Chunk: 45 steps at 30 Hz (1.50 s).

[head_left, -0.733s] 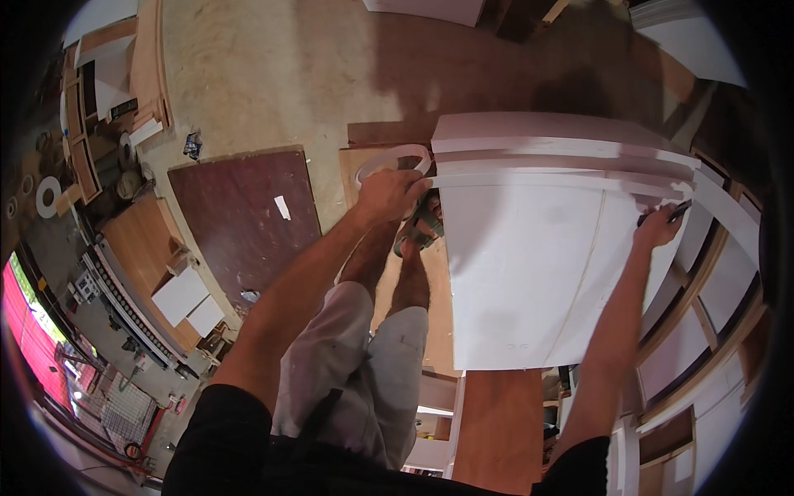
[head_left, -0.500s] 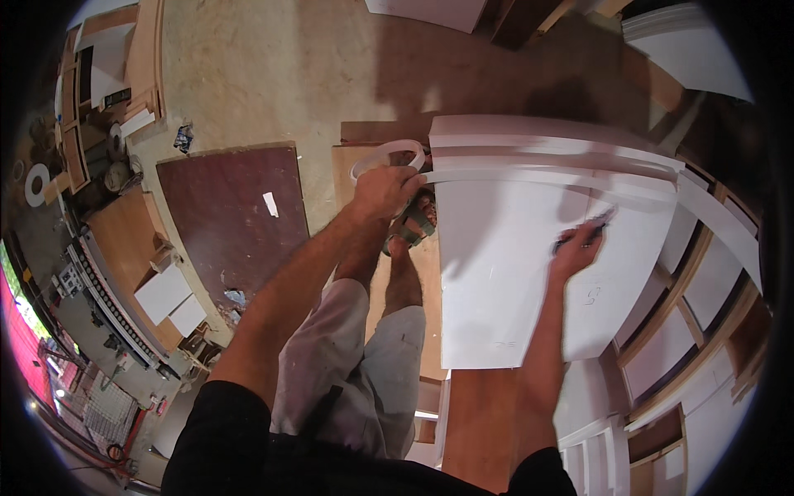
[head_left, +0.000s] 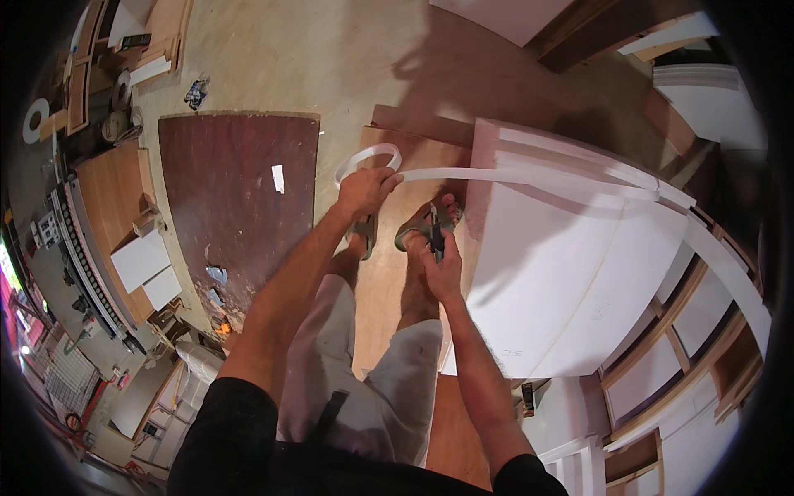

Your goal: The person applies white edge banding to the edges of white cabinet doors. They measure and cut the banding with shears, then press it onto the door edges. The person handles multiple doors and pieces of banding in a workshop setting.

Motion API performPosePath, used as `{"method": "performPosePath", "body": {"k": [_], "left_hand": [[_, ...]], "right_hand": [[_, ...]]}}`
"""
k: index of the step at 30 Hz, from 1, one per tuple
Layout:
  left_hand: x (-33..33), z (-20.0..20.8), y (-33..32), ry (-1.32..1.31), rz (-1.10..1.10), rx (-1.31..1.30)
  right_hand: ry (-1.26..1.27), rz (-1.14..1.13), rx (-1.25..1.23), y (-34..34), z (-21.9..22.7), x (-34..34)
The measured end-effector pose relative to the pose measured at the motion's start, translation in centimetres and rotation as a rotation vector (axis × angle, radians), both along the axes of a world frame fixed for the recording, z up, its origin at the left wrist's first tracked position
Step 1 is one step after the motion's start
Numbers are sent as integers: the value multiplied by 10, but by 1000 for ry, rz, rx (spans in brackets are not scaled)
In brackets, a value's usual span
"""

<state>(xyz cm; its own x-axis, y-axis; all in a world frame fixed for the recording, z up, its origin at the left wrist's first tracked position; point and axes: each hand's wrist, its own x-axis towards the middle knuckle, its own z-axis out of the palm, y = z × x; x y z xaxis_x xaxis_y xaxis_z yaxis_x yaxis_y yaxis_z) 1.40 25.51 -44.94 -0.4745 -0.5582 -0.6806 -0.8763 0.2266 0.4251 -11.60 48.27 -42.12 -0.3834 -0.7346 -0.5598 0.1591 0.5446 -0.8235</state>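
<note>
My left hand [head_left: 364, 192] is closed on a white edge-banding strip [head_left: 447, 174]. Part of the strip curls into a loop [head_left: 369, 153] above that hand. The rest runs right across the far side of a stack of white panels [head_left: 571, 273] and hangs past the right corner [head_left: 728, 269]. In front of my right foot, my right hand [head_left: 444, 271] grips a slim dark hand tool [head_left: 437, 237] pointing away from me. Its exact kind is too small to tell. That hand is left of the panels, apart from the strip.
A dark red-brown board [head_left: 240, 190] lies on the floor at left. My sandalled feet [head_left: 430, 221] stand on a light wooden board [head_left: 389, 306]. Wooden frames [head_left: 662, 355] with white panels stand at right. A long machine rail [head_left: 91, 273] is at far left.
My right hand has moved left with the dark tool, from over the white panels to beside my foot. My left hand keeps its hold on the strip. The view has shifted.
</note>
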Motion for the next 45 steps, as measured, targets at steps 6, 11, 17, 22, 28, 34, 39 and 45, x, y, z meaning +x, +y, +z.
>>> {"method": "performPosePath", "body": {"k": [6, 11, 17, 22, 28, 34, 39, 45], "left_hand": [[82, -71, -14, -39, 55, -49], [134, -159, -21, -66, 93, -100], [174, -232, -18, -124, 116, -46], [174, -277, -9, -143, 180, -12], [173, -310, -9, -170, 185, -3], [162, -312, -14, -220, 186, -3], [150, -311, -20, -330, 193, 14], [148, -314, -23, -345, 185, 26]], "right_hand": [[145, 260, 90, 6, -68, 51], [-47, 270, 208, -8, -138, 98], [108, 317, 117, -42, -226, 153], [119, 253, 58, -52, -269, 187], [448, 336, -47, -54, -322, 192], [525, 299, -126, -63, -337, 191], [494, 256, -40, -70, -331, 198], [491, 247, 119, -78, -333, 209]]}}
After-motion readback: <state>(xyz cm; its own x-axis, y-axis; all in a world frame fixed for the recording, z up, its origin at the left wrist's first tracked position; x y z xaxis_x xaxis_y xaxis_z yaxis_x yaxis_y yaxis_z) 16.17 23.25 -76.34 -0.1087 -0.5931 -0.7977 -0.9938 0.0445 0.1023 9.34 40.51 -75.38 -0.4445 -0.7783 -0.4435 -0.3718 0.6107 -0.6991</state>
